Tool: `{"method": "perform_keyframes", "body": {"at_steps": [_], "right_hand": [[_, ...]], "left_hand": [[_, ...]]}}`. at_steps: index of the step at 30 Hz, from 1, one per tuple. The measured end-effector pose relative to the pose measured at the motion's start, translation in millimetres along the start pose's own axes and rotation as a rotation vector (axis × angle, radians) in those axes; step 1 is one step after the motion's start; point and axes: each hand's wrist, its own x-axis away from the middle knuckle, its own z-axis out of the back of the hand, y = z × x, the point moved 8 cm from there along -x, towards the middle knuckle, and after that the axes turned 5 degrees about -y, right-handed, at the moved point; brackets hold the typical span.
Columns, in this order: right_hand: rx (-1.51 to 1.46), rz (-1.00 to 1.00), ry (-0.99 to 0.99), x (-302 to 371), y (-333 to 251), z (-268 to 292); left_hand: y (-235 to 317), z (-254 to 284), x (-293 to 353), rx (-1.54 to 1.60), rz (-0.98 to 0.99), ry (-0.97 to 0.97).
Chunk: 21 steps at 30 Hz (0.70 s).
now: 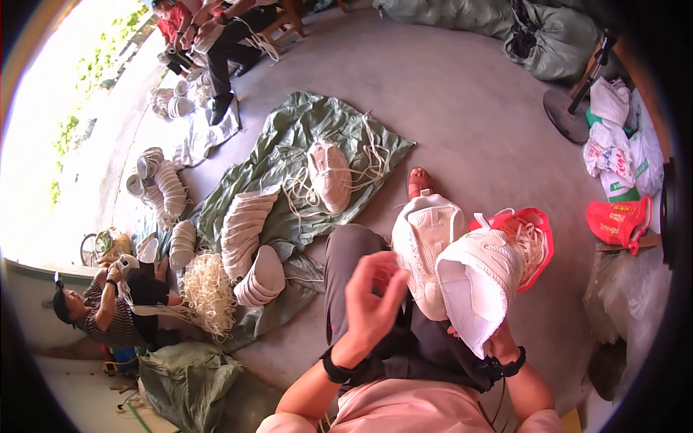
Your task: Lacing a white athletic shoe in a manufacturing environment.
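Right hand [501, 342]: holding the near end of a white shoe upper [473, 278] from below, fingers partly hidden; long axis slanting forward
Left hand [377, 294]: loosely curled, nothing seen in its grasp
Cream shoe [430, 234]: just right and ahead of left hand, the nearer one; long axis running forward, beside the upper
Red bag [547, 242]: ahead of right hand, pale laces [531, 244] inside
Grey-green sacks [552, 54]: far ahead of both hands, stuffed, contents hidden

The right hand [499, 342] held white uppers [482, 261]; the left hand [374, 297], loosely curled, hung near a shoe [429, 242].
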Motion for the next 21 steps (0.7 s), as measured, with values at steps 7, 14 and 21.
{"method": "perform_keyframes", "body": {"at_steps": [7, 14, 21], "right_hand": [[-0.005, 0.015, 0.03, 6, -4, -9], [-0.033, 0.03, -0.004, 9, -4, -5], [-0.043, 0.02, -0.017, 9, -4, 0]], "left_hand": [[27, -60, -3, -0.46, -0.125, -0.194], [12, -73, -4, -0.604, -0.145, -0.199], [16, -79, -7, -0.558, -0.088, -0.288]]}}
